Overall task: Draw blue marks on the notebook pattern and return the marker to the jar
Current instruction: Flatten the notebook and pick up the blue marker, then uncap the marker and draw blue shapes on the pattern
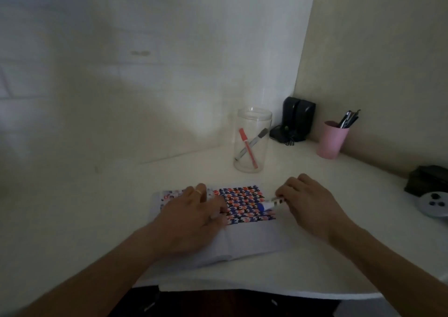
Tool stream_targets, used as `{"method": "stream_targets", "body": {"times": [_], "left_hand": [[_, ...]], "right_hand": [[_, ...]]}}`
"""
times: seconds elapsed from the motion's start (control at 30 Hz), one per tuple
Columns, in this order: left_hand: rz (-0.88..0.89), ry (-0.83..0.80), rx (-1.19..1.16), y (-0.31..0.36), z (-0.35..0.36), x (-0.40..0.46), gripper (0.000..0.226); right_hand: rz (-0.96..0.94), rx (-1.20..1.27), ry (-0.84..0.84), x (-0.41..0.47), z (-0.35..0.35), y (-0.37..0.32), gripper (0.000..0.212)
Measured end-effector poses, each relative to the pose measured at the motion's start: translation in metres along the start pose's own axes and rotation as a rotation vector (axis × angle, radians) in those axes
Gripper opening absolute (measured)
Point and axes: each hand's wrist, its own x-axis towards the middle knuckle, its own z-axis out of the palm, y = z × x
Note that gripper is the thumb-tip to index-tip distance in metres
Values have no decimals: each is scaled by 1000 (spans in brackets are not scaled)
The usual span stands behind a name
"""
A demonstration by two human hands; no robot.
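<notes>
Notebook (242, 241), one, is lying open on the white desk (315, 268), its pattern (244, 203) of red, blue and black marks filling the upper part of the right page. Jar (252, 140), one, clear glass, is standing just behind the notebook and holding two pens: a red pen (247, 147) and a grey pen (252, 142), crossing each other. Pink cup (332, 140), one, is sitting well right of the jar with several dark pens in it; the count is unclear.

Two hands are working. The left hand (194, 217) is lying palm down with fingers loosely spread, pressing on the page at the pattern's left edge; a ring (198, 191) is showing on one finger. The right hand (312, 205) is pinching the marker (271, 203) between curled fingers, its blue tip resting on the pattern near the right edge.
</notes>
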Motion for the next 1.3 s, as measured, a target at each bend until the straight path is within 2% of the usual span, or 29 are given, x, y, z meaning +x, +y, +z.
{"method": "stream_targets", "body": {"times": [0.1, 0.17, 0.23, 0.33, 0.4, 0.5, 0.6, 0.7, 0.83, 0.93, 1.1, 1.17, 1.23, 1.3], "left_hand": [[116, -15, -90, -19, -4, 21, 24], [176, 8, -105, -30, -5, 36, 24], [215, 50, -95, -39, -3, 51, 25], [242, 129, -96, -49, 3, 71, 28], [247, 184, -113, -53, 4, 81, 31], [212, 229, -216, -54, 3, 84, 36], [218, 220, -304, -46, 6, 81, 51], [243, 293, -308, -41, 12, 80, 39], [259, 277, -317, -32, 16, 76, 30], [242, 239, -359, -23, 14, 73, 22], [201, 154, -660, -10, 3, 72, 41], [143, 55, -925, -15, 0, 69, 53], [102, 48, -1065, -32, -1, 65, 50], [107, 201, -887, -48, 2, 61, 43]], "right_hand": [[85, 291, 201, 22, -12, -13, 21], [204, 568, 251, 41, -17, -24, 21], [342, 896, 193, 60, -16, -34, 21], [511, 1461, 15, 81, -8, -43, 18], [545, 1656, -38, 85, 0, -44, 12], [572, 1824, -40, 86, 15, -43, 4], [527, 1848, -19, 82, 21, -43, 12], [490, 1863, 0, 79, 22, -46, 26], [450, 1846, 71, 76, 20, -54, 7], [400, 1826, 102, 73, 18, -54, 9], [352, 1844, 181, 74, 13, -55, 18], [406, 1914, 220, 75, 11, -46, 17], [538, 1982, 302, 74, 11, -25, 15], [618, 1957, 346, 71, 13, -9, 13]]}}
